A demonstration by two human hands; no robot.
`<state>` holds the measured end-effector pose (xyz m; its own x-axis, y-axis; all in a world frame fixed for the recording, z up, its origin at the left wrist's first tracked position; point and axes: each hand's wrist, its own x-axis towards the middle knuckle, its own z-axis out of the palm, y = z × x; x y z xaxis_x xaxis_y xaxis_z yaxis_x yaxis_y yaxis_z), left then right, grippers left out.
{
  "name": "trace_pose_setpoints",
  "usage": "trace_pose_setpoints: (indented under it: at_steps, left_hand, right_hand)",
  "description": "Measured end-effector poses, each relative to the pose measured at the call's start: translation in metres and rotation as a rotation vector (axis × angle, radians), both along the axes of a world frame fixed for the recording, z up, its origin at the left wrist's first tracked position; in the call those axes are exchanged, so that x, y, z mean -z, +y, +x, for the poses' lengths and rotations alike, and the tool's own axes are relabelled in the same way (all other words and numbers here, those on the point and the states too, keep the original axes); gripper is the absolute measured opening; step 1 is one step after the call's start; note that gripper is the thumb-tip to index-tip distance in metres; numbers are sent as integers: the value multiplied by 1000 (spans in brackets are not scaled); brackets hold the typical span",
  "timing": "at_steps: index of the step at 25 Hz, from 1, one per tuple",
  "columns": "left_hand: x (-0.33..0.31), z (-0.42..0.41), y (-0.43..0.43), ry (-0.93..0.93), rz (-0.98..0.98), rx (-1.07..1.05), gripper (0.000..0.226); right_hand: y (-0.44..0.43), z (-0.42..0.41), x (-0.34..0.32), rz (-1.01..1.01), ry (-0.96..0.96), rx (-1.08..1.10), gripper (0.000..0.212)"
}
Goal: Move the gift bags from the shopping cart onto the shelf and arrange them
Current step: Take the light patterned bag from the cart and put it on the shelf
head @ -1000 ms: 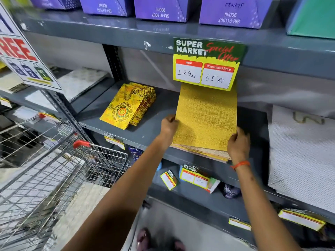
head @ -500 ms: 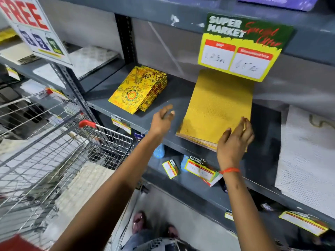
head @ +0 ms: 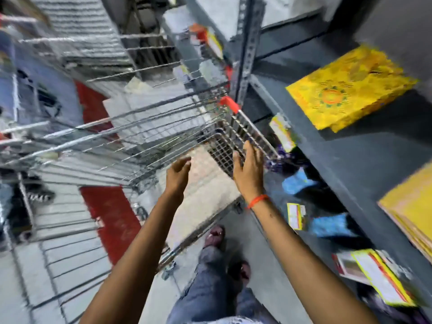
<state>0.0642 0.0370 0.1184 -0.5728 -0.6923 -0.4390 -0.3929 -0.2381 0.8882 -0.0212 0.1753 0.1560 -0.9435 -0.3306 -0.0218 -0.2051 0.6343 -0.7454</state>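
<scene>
The view is blurred and tilted down toward the wire shopping cart (head: 145,127). A pale beige gift bag (head: 205,183) lies flat in the cart's near end. My left hand (head: 177,176) hovers over that bag, fingers apart and empty. My right hand (head: 249,169) is beside the cart's mesh end panel, fingers spread, holding nothing. On the grey shelf (head: 364,160) at the right lie a stack of yellow patterned gift bags (head: 346,90) and, at the frame's right edge, the plain gold gift bags (head: 411,206).
The cart's red handle cap (head: 230,105) is close to the shelf upright (head: 247,50). Yellow price tags (head: 284,132) hang along the shelf edges. Blue items (head: 332,225) sit on a lower shelf. My feet and legs (head: 217,277) stand between cart and shelving.
Both hands have left the gold bag stack on the shelf and swung down left to the cart. The view has turned from the shelf down toward the cart and floor.
</scene>
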Motion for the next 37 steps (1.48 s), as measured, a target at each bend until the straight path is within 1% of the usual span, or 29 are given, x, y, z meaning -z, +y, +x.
trace_pose_setpoints:
  at_steps: [1, 3, 5, 6, 7, 8, 9, 10, 12, 14, 15, 17, 18, 20, 22, 23, 25, 26, 27, 28, 29, 32, 34, 36, 37]
  left_hand:
    - [19, 18, -21, -84, 18, -75, 31]
    - [48, 42, -38, -231, 119, -110, 28]
    - [78, 61, -56, -384, 271, -133, 19]
    - [92, 67, -59, -469, 335, -122, 22]
    - [106, 73, -60, -538, 400, -107, 32]
    - [120, 78, -59, -586, 468, -98, 41]
    - [129, 80, -56, -615, 521, -83, 43]
    - [133, 80, -53, -628, 563, -78, 36]
    - [146, 76, -46, -619, 645, -123, 14]
    - [152, 72, -42, -616, 620, -165, 27]
    - [152, 71, -43, -610, 600, -198, 30]
    - [151, 72, -46, -607, 532, -231, 29]
    - [150, 73, -49, -596, 493, -211, 29]
    - [139, 75, -58, -556, 450, -178, 25]
    - [115, 79, -66, -508, 434, -205, 17]
    - [104, 81, -71, -503, 400, -184, 11]
    - [77, 82, -76, -519, 288, -78, 31]
    - [62, 81, -75, -506, 248, -43, 33]
    - [47, 80, -73, -475, 229, -48, 29]
    - [29, 79, -66, -426, 219, -66, 25]
    - [13, 80, -59, -367, 219, -94, 26]
    - [-36, 89, -25, -159, 201, -141, 36]
    - [-62, 97, -1, 10, 205, -84, 29]
    - [-80, 105, 18, 129, 224, -21, 14]
    - [-90, 109, 28, 177, 235, 4, 13]
  right_hand:
    - [-26, 3, 17, 66, -64, -87, 44]
    - [-51, 1, 45, 193, -160, -232, 44]
    - [-80, -6, 81, 420, -287, -406, 49]
    - [-87, -13, 99, 565, -344, -469, 52]
    - [-89, -20, 114, 707, -392, -509, 53]
    - [-89, -28, 128, 827, -445, -518, 53]
    - [-84, -36, 138, 916, -500, -508, 50]
    - [-78, -42, 144, 976, -544, -504, 46]
    - [-71, -51, 153, 1016, -610, -507, 39]
    - [-66, -53, 156, 971, -661, -458, 34]
    - [-64, -55, 155, 934, -671, -409, 34]
    - [-66, -59, 149, 873, -601, -314, 34]
    - [-69, -62, 145, 842, -556, -299, 35]
    - [-75, -71, 132, 749, -537, -335, 34]
    - [-78, -78, 113, 680, -580, -373, 46]
    - [-78, -80, 101, 670, -594, -392, 49]
    - [-74, -81, 72, 669, -575, -455, 50]
    - [-68, -81, 56, 663, -547, -485, 50]
    - [-63, -81, 43, 656, -524, -505, 50]
    - [-52, -80, 26, 633, -505, -494, 49]
    - [-41, -80, 11, 592, -492, -473, 47]
    - [12, -69, -31, 362, -328, -431, 53]
    - [53, -56, -56, 148, -265, -366, 51]
    - [89, -44, -78, -3, -204, -327, 40]
    - [109, -37, -89, -81, -170, -314, 33]
